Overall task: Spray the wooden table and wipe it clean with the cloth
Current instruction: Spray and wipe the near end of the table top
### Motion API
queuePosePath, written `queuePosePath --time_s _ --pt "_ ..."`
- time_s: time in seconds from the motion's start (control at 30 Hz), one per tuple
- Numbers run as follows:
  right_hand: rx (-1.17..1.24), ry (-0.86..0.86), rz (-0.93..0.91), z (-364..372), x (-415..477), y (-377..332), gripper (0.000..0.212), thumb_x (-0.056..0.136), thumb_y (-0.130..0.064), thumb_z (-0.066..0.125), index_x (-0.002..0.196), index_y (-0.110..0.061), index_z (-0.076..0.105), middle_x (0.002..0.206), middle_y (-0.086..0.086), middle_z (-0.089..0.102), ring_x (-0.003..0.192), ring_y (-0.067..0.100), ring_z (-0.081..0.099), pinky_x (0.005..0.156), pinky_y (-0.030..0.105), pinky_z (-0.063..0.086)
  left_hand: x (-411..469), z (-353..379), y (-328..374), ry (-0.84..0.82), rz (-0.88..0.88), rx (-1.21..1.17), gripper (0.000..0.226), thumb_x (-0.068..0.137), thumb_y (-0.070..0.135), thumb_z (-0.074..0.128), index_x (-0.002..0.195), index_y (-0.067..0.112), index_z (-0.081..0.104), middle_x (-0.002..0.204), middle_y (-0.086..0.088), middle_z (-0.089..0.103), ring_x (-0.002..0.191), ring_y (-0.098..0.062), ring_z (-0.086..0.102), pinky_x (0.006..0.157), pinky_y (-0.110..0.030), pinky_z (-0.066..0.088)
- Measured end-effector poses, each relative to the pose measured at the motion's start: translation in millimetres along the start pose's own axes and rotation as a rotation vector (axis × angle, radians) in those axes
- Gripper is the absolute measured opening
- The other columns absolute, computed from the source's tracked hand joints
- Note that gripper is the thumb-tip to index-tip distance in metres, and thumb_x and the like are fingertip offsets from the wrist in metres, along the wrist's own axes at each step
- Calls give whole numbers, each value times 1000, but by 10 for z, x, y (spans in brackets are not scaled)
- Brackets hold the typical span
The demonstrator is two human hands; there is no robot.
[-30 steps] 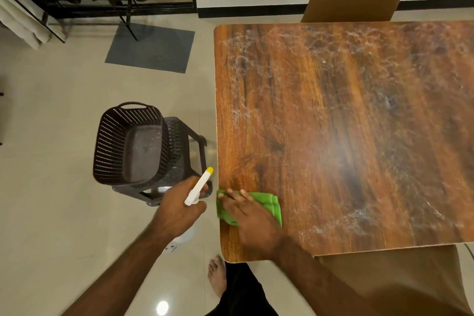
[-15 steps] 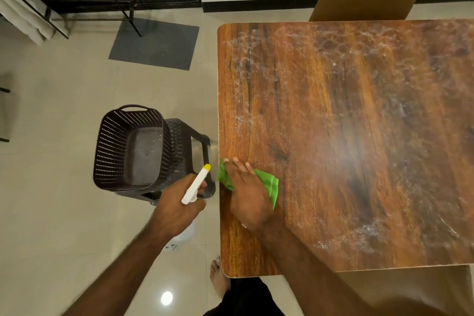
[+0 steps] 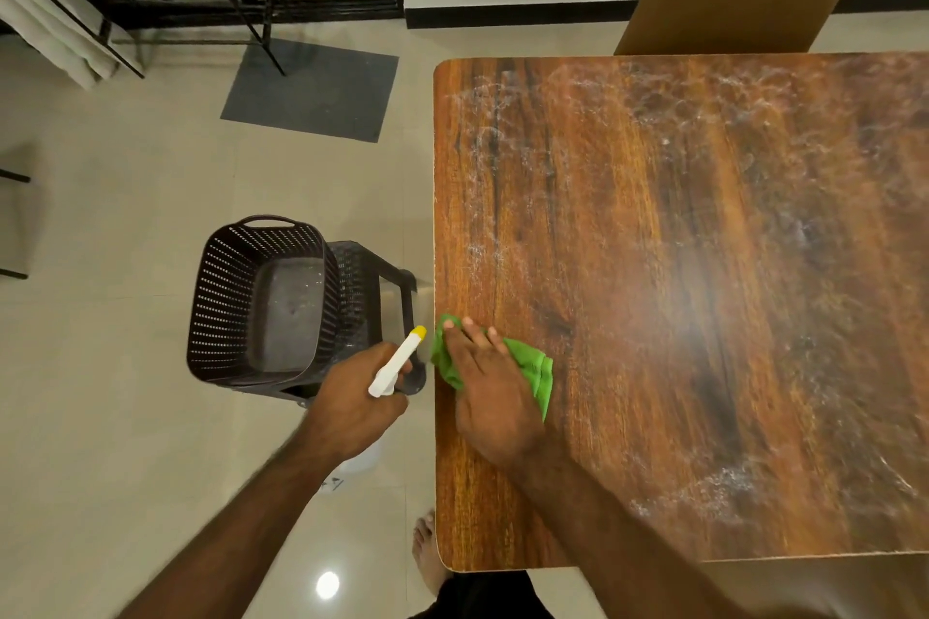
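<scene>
Nearest, the right hand (image 3: 490, 397) lies flat, fingers straight, pressing the green cloth (image 3: 534, 367) onto the table (image 3: 704, 317) at its left edge. Just off that edge, the left hand (image 3: 352, 400) grips the spray bottle (image 3: 397, 362). White spray film (image 3: 502, 131) lies straight beyond the cloth, toward the far edge.

Right grip (image 3: 495, 397) flat, fingers straight, pressing green cloth (image 3: 533, 367) onto wooden desk (image 3: 704, 266) at its left edge. Left grip (image 3: 352, 402) curled round white spray bottle (image 3: 394, 364), yellow nozzle tip, just off that edge. Whitish smears across far desk. Dark perforated basket (image 3: 261, 302) on dark stool (image 3: 374, 266) beside desk; grey mat (image 3: 311, 88) beyond.
</scene>
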State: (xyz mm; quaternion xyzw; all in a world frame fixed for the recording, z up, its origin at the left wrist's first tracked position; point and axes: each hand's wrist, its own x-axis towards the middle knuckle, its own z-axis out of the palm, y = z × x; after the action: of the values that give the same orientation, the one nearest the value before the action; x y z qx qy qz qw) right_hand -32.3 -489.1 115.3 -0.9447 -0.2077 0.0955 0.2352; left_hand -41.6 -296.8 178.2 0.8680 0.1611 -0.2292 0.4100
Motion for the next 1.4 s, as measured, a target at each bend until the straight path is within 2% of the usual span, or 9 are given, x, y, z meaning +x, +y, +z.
queuePosePath --time_s 0.13,0.3,0.5,0.63,0.73,0.9,1.03,1.27,1.4 --pt "34 -81 -147 56 -601 36 72 95 -31 58 158 -18 27 166 -4 18 155 15 7 126 41 15 49 -6 74 -2 17 63 20 80 2 72 91 17 65 80 -2 66 77 -26 64 74 -48 60" --pt "-82 -191 -351 75 -622 213 66 89 -24 52 153 -18 37 161 -3 34 154 15 14 125 38 9 37 -16 201 -18 13 8 27 82 3 74 103 19 66 91 0 68 85 -21 66 77 -39 60" --pt "42 17 47 -215 119 290 76 88 -4 62 156 -18 32 159 2 34 146 14 10 120 35 4 1 -53 212 18 -36 -49 32 82 4 77 107 22 66 96 2 69 89 -22 67 80 -44 63" --pt "37 -73 -84 -129 -174 110 80 88 -17 58 159 -16 22 163 0 23 153 17 8 124 41 7 -80 -119 226 43 -45 -46 31 83 7 76 108 22 65 97 2 69 90 -22 67 81 -47 63" --pt "-52 -236 -251 -37 -508 18 74 85 -29 48 157 -18 31 160 -2 34 152 17 14 126 43 10 -129 -175 257 62 -49 -49 32 81 6 76 105 24 65 96 1 69 89 -22 67 79 -47 62" --pt "58 -155 -24 -250 40 126 87 93 -6 52 161 -32 5 166 -8 6 149 13 -9 116 30 -13 -144 -228 323 69 -29 -32 32 81 4 75 102 25 64 94 2 68 88 -21 67 78 -46 63" --pt "67 -109 100 -429 380 68 83 99 -18 58 161 -28 3 167 -7 2 152 16 -6 104 21 -24 -151 -224 348 78 -23 -31 31 80 5 76 103 22 65 94 1 69 87 -22 68 77 -46 63" --pt "97 -248 -115 -240 -70 0 83 93 -8 54 162 -23 9 167 -3 11 150 11 -7 114 25 -18 -99 -197 343 53 -25 -80 30 81 4 76 100 24 66 93 1 70 81 -23 68 71 -39 61" --pt "58 -154 22 -226 483 170 92 90 3 57 161 -34 9 168 -5 14 154 24 11 119 32 10 -41 -166 265 39 -15 -97 30 80 3 76 100 23 67 93 2 70 82 -23 68 71 -38 60"
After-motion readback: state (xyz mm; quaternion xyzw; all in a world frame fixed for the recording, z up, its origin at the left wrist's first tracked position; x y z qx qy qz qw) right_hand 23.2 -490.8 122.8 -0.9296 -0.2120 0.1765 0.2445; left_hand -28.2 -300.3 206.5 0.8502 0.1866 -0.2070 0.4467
